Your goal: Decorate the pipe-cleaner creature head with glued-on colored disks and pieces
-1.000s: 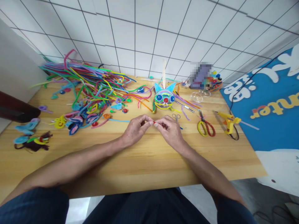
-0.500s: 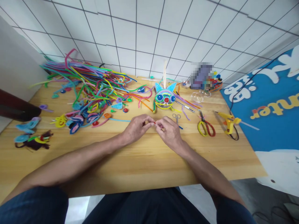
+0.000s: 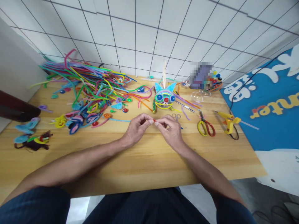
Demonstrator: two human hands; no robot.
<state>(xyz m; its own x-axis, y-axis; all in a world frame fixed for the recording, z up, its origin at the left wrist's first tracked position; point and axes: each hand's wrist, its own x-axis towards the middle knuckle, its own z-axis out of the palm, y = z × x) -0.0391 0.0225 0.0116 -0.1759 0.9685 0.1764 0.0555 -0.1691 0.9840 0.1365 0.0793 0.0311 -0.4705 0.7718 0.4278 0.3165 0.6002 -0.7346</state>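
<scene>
Above the middle of the table, my left hand [image 3: 137, 127] and my right hand [image 3: 170, 129] meet fingertip to fingertip. Both pinch a small red pipe cleaner piece [image 3: 154, 120], mostly hidden by the fingers. Just beyond them stands a round animal figure [image 3: 165, 99] covered in coiled pipe cleaners, with blue ears, blue eyes and a red nose. A blue pipe cleaner [image 3: 119, 120] lies left of my left hand. Small silver scissors [image 3: 177, 116] are partly behind my right hand.
A heap of colourful pipe cleaners [image 3: 86, 74] covers the back left. Red-and-yellow scissors [image 3: 205, 124] and a yellow glue gun [image 3: 227, 119] lie to the right. Clear plastic balls [image 3: 197, 97] sit at the back. A dark cylinder [image 3: 18, 107] juts in from the left.
My fingers have shifted slightly around the red piece, the right hand's thumb and fingers rolling a little. More red shows between the fingertips. The other things stay put.
</scene>
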